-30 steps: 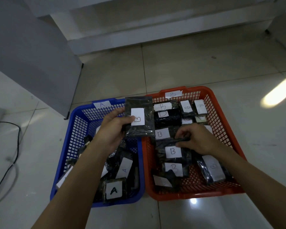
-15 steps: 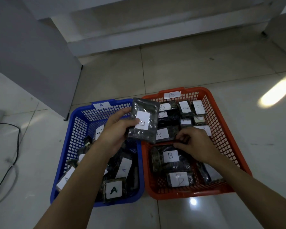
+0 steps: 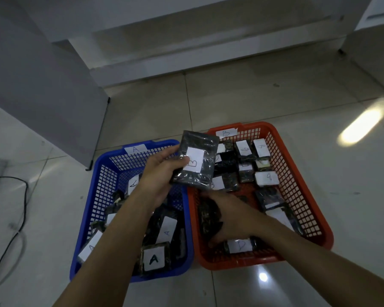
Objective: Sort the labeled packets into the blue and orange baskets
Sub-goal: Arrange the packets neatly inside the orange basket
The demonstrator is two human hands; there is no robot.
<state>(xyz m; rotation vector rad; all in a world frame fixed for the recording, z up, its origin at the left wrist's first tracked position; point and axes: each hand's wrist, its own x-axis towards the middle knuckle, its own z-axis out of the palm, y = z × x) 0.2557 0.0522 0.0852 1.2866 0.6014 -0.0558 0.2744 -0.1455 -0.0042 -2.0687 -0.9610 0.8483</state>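
- Nearest the camera, the right hand (image 3: pixel 233 220) has dropped lower into the orange basket (image 3: pixel 302 189) than it was half a second ago; it now lies palm-down, fingers spread, on a dark packet (image 3: pixel 208 218) near the basket's left wall. Whether it grips that packet I cannot tell.
- Just in front of that hand lies a B-labelled packet (image 3: pixel 239 245), by the near wall.
- In the blue basket (image 3: pixel 102 191), touching the orange one side by side, the A-labelled packets (image 3: pixel 154 259) lie as before.
- The left hand (image 3: pixel 162 173) has stayed raised over the blue basket's far right corner, closed around a held packet (image 3: pixel 197 160); thumb across the front, beside its white B label.
- That held packet is tilted and overhangs the seam between the baskets, above and apart from the right hand.
- Farther back, more B packets (image 3: pixel 245 149) fill the orange basket's far end.
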